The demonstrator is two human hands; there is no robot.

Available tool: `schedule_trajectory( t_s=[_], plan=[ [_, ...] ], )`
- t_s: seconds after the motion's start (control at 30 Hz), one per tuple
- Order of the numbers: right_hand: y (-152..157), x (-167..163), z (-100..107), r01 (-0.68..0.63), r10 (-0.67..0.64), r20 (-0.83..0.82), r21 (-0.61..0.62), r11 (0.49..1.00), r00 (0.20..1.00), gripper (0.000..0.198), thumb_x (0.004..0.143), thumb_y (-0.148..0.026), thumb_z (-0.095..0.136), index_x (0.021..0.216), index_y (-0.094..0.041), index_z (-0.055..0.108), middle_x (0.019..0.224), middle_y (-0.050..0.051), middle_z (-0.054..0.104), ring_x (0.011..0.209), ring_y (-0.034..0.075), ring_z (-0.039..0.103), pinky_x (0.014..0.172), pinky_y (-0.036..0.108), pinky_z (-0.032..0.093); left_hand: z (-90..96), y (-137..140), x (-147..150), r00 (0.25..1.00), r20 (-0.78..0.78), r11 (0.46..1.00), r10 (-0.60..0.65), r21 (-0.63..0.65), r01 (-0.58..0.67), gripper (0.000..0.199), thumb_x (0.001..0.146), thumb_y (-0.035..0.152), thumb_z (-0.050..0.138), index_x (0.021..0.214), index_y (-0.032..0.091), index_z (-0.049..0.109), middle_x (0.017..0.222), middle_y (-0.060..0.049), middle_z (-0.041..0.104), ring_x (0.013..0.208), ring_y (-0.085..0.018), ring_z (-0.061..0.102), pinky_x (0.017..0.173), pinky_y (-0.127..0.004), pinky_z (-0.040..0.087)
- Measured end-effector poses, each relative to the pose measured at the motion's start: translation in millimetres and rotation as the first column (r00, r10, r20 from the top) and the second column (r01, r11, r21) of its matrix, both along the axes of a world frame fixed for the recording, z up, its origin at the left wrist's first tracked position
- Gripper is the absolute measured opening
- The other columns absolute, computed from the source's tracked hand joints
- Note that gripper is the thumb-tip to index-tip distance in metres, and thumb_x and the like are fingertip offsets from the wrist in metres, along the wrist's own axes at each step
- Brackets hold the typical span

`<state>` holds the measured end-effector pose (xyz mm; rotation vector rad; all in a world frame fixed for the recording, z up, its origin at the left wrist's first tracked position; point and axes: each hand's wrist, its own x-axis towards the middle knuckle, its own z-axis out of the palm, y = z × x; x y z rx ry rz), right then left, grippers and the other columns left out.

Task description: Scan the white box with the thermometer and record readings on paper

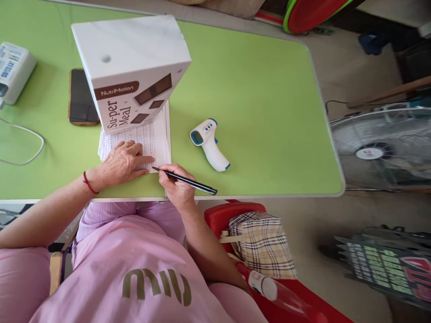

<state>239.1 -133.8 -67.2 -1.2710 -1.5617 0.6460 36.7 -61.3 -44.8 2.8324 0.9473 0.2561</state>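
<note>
While the right hand (178, 185) grips a pen (193, 183), left hand (124, 162) loose, a box (134, 54) part-hides the paper (162, 139).

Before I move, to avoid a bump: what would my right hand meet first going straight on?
The right hand, led by its black pen, would likely meet the left hand first, though height above the handwritten sheet is unclear.

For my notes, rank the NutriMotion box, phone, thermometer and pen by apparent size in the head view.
Largest: box
Middle: phone and thermometer, too alike to rank, the box hiding part of the phone
Smallest: pen
</note>
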Motion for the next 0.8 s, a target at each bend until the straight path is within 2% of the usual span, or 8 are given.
schedule_trajectory(
  t_s=[0.13,0.3,0.8],
  plan=[
    [1.1,0.4,-1.7,-0.02,0.014,0.064,0.085,0.996,0.998,0.009,0.089,-0.017,0.061,0.086,-0.023,0.067,0.073,0.0,0.069,0.062,0.013,0.063,0.062,0.026,0.053,0.0,0.0,-0.3,1.0,0.001,1.0,-0.002,0.013,0.002,0.035,0.1,0.045,0.062,0.127,0.026,0.071,0.095,-0.009,0.062,0.084,-0.025,0.057,0.075,-0.034,0.041],
    [1.6,0.3,-0.9,-0.021,0.007,0.119,0.123,0.992,0.993,0.01,0.09,-0.016,0.06,0.087,-0.023,0.067,0.074,0.0,0.07,0.063,0.013,0.064,0.062,0.026,0.053,0.9,0.4,-0.5,1.0,0.009,1.0,-0.008,0.021,0.007,0.033,0.099,0.043,0.064,0.125,0.025,0.072,0.094,-0.009,0.062,0.083,-0.025,0.057,0.075,-0.035,0.042],
    [0.8,0.3,-1.5,0.024,-0.027,0.076,0.047,0.999,0.997,0.009,0.089,-0.02,0.06,0.084,-0.023,0.067,0.068,-0.002,0.066,0.056,0.012,0.058,0.058,0.026,0.051,0.7,0.5,-0.4,1.0,0.0,1.0,-0.005,0.008,0.005,0.034,0.1,0.044,0.062,0.126,0.025,0.072,0.095,-0.009,0.062,0.084,-0.025,0.057,0.075,-0.034,0.042]
  ],
)
